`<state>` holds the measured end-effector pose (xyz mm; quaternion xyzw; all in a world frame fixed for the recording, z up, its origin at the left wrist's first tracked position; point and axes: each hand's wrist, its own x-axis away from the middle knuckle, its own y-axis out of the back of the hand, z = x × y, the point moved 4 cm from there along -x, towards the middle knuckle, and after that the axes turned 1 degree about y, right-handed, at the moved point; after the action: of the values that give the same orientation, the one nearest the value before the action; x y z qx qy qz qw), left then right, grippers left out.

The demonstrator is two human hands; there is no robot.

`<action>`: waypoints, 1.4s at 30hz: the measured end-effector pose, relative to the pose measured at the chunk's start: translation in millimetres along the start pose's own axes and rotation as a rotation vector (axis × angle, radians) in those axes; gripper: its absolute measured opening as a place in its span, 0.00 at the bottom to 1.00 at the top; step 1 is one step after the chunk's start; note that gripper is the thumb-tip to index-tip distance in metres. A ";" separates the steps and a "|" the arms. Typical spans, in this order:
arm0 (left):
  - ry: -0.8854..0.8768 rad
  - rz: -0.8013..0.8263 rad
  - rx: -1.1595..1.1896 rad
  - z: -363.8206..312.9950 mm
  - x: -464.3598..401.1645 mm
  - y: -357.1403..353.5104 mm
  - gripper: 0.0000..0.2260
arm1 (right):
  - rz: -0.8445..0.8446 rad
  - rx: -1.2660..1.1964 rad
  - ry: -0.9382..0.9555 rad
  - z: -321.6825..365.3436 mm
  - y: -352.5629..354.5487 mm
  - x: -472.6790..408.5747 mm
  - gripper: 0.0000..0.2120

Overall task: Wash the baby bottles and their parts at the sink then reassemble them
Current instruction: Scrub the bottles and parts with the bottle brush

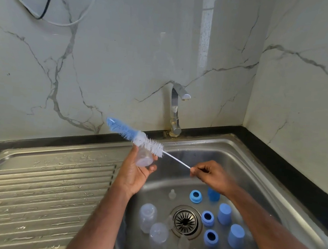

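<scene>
Head view: left hand (135, 173) gripping clear bottle (144, 158), right hand (210, 175) pinching brush (138, 137) wire, bristles lying across, probably just above, bottle's mouth.

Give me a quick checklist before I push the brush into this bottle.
1. Bottle held: ok, the left hand grips it above the sink.
2. Brush held: ok, the right hand pinches the wire handle's end.
3. Brush inside bottle: not ok, bristles lie across the top, outside it.
4. Bottle mouth facing the brush: cannot tell.
5. Tap running: not ok, no stream visible.
6. Other parts out of the way: ok, bottles, rings and caps sit in the basin around the drain.
</scene>
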<state>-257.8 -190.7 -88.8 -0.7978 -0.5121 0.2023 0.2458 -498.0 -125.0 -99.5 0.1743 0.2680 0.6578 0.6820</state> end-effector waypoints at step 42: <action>-0.001 -0.172 -0.079 -0.3 -3.4 0.5 0.29 | -0.097 -0.106 -0.033 9.1 -0.9 2.5 0.07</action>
<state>-258.6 -194.1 -88.6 -0.7598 -0.5863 0.1605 0.2306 -491.9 -121.6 -93.2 0.1355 0.2294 0.6341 0.7259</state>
